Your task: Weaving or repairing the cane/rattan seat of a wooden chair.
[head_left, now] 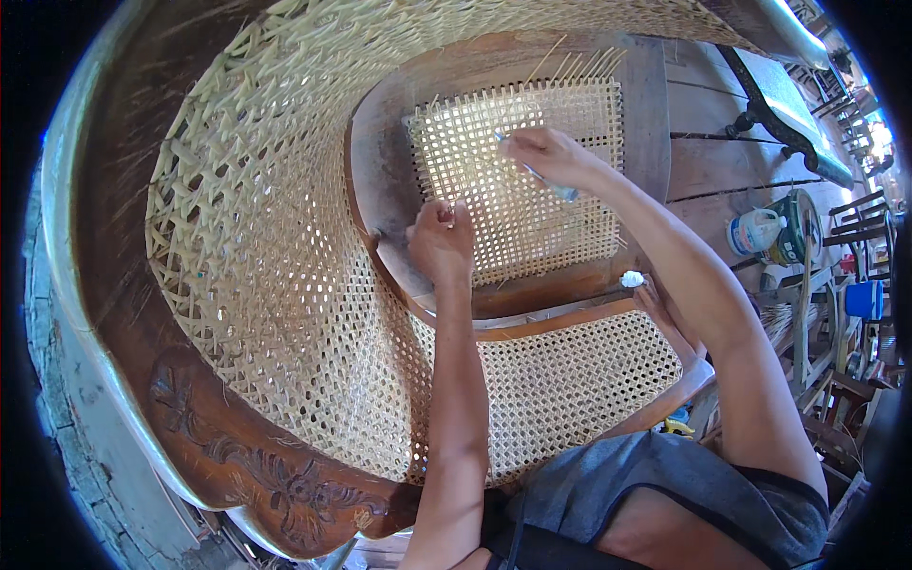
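Observation:
A woven cane seat panel (532, 119) fills the opening in the wooden seat frame (646, 114) of a chair. My right hand (549, 157) is above the panel, closed on a thin tool with a pale blue handle (564, 194); its exact kind is unclear. At the panel's left edge, my left hand (444, 237) is closed with curled fingers, and whatever they may hold is hidden. Loose cane ends (589, 65) stick out along the far edge of the panel. Around the seat curves a woven cane backrest (256, 218).
A carved brown wooden frame (304, 494) borders the backrest on the left and near side. To the right stand a white jug (755, 231), a dark green bucket (790, 223) and a blue container (864, 300). A dark wooden piece of furniture (788, 114) lies farther back.

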Demonstrator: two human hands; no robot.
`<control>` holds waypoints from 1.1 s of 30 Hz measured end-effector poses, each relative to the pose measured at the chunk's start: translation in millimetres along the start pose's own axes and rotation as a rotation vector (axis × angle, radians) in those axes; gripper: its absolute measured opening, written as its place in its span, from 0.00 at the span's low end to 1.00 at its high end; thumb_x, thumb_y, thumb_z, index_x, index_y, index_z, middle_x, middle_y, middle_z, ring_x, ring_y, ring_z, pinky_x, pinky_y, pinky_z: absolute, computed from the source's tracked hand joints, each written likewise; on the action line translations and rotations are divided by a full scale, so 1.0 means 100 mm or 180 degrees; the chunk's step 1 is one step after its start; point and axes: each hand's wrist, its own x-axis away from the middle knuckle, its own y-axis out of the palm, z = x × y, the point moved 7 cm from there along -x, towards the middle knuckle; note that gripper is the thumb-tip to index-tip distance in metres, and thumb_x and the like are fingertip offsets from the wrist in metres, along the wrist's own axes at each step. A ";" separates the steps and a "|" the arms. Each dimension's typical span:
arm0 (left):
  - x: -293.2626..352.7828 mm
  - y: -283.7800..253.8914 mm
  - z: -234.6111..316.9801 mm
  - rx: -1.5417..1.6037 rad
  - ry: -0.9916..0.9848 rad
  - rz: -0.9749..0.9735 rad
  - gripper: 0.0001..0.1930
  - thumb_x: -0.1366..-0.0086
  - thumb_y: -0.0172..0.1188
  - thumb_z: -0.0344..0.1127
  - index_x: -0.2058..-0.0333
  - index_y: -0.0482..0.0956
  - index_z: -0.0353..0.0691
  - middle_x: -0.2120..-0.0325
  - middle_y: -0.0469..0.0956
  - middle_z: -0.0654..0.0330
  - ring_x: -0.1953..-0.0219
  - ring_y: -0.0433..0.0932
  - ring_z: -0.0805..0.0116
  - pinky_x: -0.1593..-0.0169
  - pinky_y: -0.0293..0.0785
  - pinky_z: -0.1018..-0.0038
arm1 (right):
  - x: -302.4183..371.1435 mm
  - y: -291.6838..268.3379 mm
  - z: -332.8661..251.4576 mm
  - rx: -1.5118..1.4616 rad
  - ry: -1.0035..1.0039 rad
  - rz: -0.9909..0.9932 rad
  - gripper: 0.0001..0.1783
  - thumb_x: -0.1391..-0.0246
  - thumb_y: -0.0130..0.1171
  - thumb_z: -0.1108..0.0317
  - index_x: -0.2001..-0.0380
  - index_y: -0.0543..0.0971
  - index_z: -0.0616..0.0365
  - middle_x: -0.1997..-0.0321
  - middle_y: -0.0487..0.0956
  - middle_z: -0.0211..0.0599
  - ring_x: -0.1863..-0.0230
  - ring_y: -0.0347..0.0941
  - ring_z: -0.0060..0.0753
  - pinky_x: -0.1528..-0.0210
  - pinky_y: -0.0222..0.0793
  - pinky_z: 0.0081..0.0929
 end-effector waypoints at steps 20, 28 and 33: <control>0.13 0.12 0.05 0.0461 0.1079 0.0554 0.07 0.40 0.61 0.26 0.63 0.76 0.40 0.68 0.78 0.57 0.66 0.78 0.57 0.64 0.75 0.63 | -0.15 -0.03 -0.47 0.3790 -0.1705 -0.0080 0.09 0.42 0.48 0.72 0.58 0.70 0.53 0.79 0.77 0.45 0.81 0.76 0.46 0.80 0.67 0.42; 0.13 0.16 -0.08 0.1032 0.0510 0.0149 0.13 0.42 0.60 0.29 0.58 0.72 0.37 0.66 0.74 0.53 0.65 0.75 0.54 0.60 0.74 0.62 | -0.03 -0.17 -0.67 0.3828 -0.1382 -0.0140 0.11 0.43 0.49 0.71 0.56 0.70 0.51 0.72 0.79 0.48 0.69 0.79 0.50 0.70 0.71 0.46; 0.05 0.06 0.12 0.1480 0.0341 0.0352 0.13 0.37 0.58 0.34 0.57 0.72 0.35 0.66 0.71 0.56 0.66 0.72 0.65 0.60 0.71 0.69 | 0.22 -0.44 -0.87 0.2418 -0.1633 0.0388 0.17 0.31 0.40 0.53 0.55 0.69 0.55 0.68 0.79 0.49 0.63 0.79 0.46 0.58 0.72 0.44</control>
